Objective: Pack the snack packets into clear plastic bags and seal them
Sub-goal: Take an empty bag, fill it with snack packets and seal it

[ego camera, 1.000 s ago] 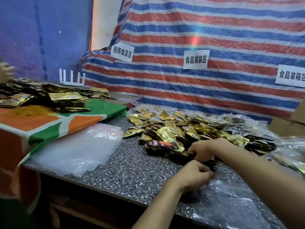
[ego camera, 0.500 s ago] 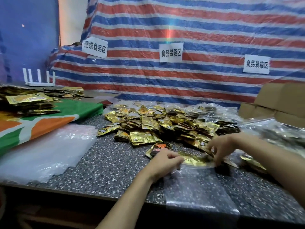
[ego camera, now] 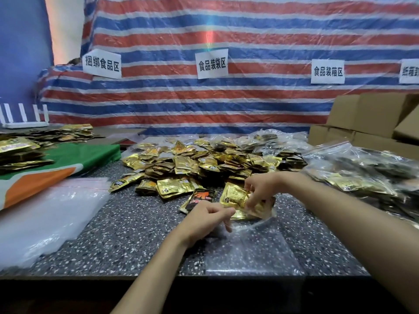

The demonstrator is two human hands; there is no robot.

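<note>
A heap of gold snack packets (ego camera: 204,162) covers the middle of the speckled table (ego camera: 127,234). My right hand (ego camera: 260,189) grips a small bundle of gold packets (ego camera: 235,196) at the mouth of a clear plastic bag (ego camera: 249,248) that lies flat toward the table's front edge. My left hand (ego camera: 205,219) pinches the bag's open edge just left of the bundle. A black and orange packet (ego camera: 199,198) lies beside my left hand.
A stack of empty clear bags (ego camera: 45,218) lies at the left front. Filled bags of packets (ego camera: 362,175) pile up at the right, with cardboard boxes (ego camera: 367,118) behind. An orange and green cloth (ego camera: 68,162) with more packets sits at the far left.
The camera has swung to face the table squarely. My right hand has lifted the gold packets up from the table surface to the bag's mouth; my left hand stays on the bag's edge.
</note>
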